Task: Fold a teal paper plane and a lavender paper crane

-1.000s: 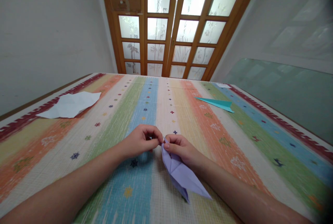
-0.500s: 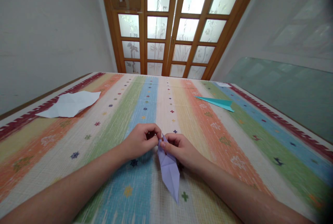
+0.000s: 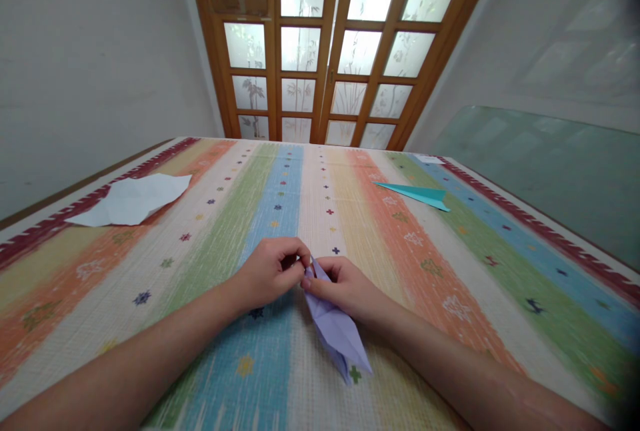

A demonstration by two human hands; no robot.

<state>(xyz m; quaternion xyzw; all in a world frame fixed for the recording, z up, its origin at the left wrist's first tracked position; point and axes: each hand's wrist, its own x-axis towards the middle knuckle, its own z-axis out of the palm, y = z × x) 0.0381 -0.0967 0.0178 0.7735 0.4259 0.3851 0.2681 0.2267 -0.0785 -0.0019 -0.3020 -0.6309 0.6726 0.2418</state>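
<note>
A folded sheet of lilac origami paper slants down toward me, with narrow points at its upper end and two separated tips at its lower end. My left hand pinches the upper end between thumb and forefinger. Close against it, my right hand grips the same paper from the right, its thumb lying over the top folds. Both hands are closed, and the fingertips hide part of the upper point.
A striped cloth covers the table. A creased white sheet lies at the left, a turquoise folded paper plane at the right. A small white paper rests near the far right edge. Wooden glazed doors stand beyond.
The paper's lower end has swung to the right and its two tips have parted. My right thumb has shifted slightly left along the top. The left hand stays almost in place.
</note>
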